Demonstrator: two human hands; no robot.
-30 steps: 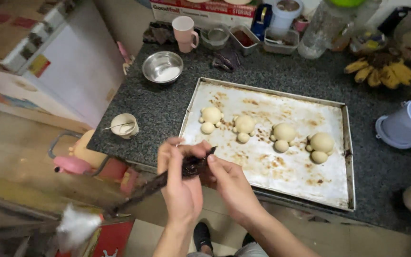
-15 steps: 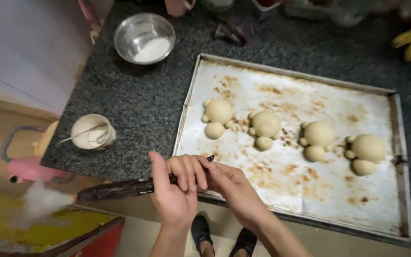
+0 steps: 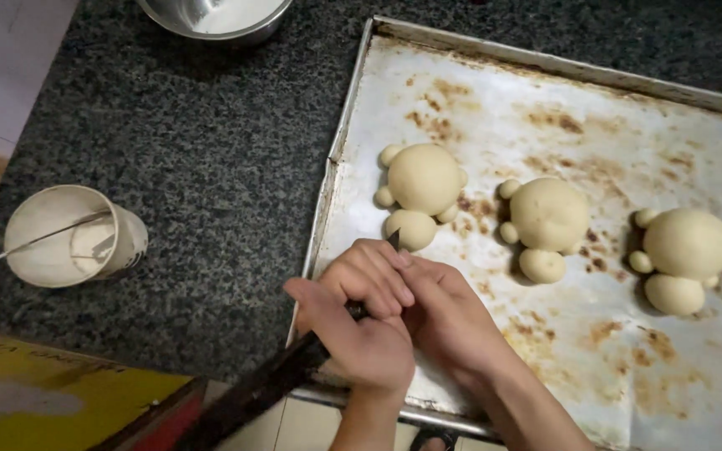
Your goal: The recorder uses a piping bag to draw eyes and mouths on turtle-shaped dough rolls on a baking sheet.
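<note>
Gripping dark knife [image 3: 294, 367], hands [image 3: 394, 317] clasped

Table [image 3: 211, 167]: black granite, fine grey-white speckle. Metal baking tray [image 3: 628, 108]: dull silver-white, rust-brown blotches. Turtle-shaped dough pieces [image 3: 549, 213]: pale cream-beige. Long dark tool [image 3: 265, 386] in the hands: near black. Paper cup [image 3: 73, 238]: off-white. Steel bowl [image 3: 211, 17]: shiny silver.

Steel bowl [image 3: 215, 17], white cup [image 3: 73, 236]
</note>
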